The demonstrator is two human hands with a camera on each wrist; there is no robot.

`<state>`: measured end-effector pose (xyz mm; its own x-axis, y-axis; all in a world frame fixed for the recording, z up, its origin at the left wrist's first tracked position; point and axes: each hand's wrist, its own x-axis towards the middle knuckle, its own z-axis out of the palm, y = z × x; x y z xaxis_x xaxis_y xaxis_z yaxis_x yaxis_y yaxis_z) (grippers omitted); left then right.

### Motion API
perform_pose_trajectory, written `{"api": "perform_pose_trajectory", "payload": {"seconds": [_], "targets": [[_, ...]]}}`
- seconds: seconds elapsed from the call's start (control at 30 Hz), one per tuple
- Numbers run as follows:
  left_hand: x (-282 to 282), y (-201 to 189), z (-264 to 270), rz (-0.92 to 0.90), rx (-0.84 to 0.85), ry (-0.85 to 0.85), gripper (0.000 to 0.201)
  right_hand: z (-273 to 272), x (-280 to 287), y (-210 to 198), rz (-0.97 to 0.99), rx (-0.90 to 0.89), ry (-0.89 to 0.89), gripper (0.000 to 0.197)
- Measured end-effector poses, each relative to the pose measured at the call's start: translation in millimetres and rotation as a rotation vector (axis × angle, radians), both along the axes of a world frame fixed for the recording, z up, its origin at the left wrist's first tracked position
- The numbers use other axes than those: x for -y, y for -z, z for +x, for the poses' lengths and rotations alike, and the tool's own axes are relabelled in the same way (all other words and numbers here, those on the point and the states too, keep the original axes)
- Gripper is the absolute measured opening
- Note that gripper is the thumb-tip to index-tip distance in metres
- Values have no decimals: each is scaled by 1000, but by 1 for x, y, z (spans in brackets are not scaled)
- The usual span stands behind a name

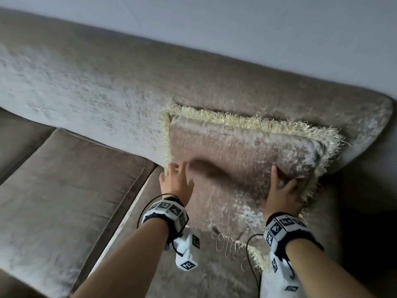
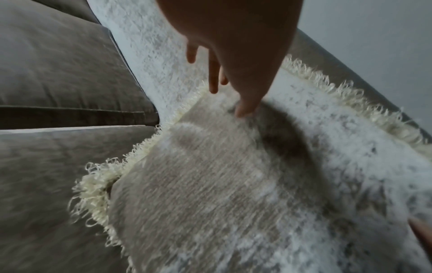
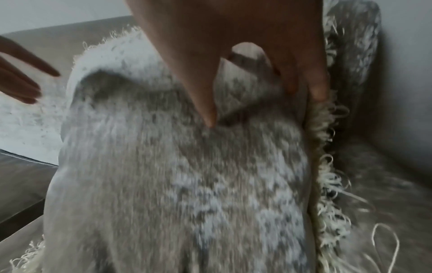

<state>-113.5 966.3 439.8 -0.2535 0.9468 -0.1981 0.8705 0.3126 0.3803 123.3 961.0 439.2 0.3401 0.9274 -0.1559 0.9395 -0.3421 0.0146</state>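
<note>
- left hand (image 1: 176,183): fingers straight and spread, touching the left edge of the cushion (image 1: 240,155)
- cushion leans on the sofa backrest (image 1: 86,82); looks soft and light, so grab the sides, not the fringe (image 1: 236,119)
- right hand (image 1: 281,194) pinches its right edge, thumb in front

Brown velvet sofa (image 1: 86,190), pale wall (image 1: 279,29)

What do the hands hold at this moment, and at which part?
The right hand grips the cushion near its right edge, thumb on the front. The left hand holds nothing; only its thumb touches the cushion.
</note>
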Motion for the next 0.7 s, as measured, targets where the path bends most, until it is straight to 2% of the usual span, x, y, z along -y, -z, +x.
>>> {"api": "perform_pose_trajectory", "payload": {"seconds": [0.1, 0.13, 0.27, 0.4, 0.53, 0.7], "targets": [[26, -21, -33, 59, 31, -73, 39, -28, -2, -36, 52, 85, -109, 39], [38, -28, -47, 56, 42, -93, 37, -44, 0, -49, 43, 88, -150, 30], [97, -57, -117, 101, 45, -233, 33, -130, 24, -92, 71, 1, -375, 27], [186, -76, -194, 121, 63, -401, 29, -231, 78, -111, 110, -64, -643, 28], [309, -83, -266, 141, 50, -611, 27, -337, 156, -110, 81, -126, -892, 27], [495, -74, -348, 65, 10, -904, 27, -464, 289, -92, -34, -136, -1188, 28]]}}
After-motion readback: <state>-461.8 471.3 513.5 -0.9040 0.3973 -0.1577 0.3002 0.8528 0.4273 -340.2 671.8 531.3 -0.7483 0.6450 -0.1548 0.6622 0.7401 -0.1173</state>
